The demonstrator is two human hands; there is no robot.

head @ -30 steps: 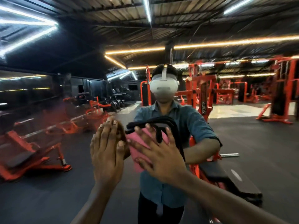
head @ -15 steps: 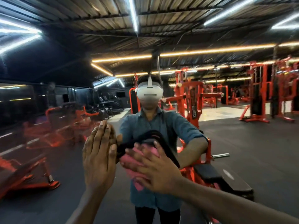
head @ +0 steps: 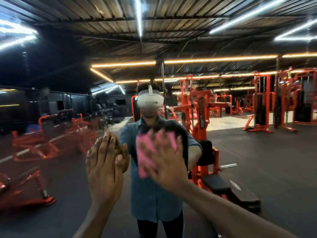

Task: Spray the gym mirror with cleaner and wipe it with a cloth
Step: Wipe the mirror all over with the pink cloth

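The pink cloth [head: 155, 154] sits flat against the mirror [head: 240, 152], at chest height in the middle of the view, smeared by motion blur. The right hand [head: 167, 162] presses it to the glass with its palm, fingers [head: 154, 140] straight and spread over the fabric, the arm reaching in from the lower right. Just beside the cloth, to its left and apart from it, the left hand [head: 104, 169] lies flat on the mirror, its fingers [head: 107, 145] straight and held close together, meeting their own reflection; the thumb points toward the cloth.

The glass fills the whole view. In it stands the reflection of the person [head: 154, 194] in a blue short-sleeved shirt with a white headset [head: 149, 100]. Behind that reflection are orange gym machines [head: 199, 117], a dark padded seat [head: 221, 183] low on the right, more orange frames blurred on the left, a dark floor [head: 274, 169], and a corrugated roof with amber and white light strips [head: 214, 59]
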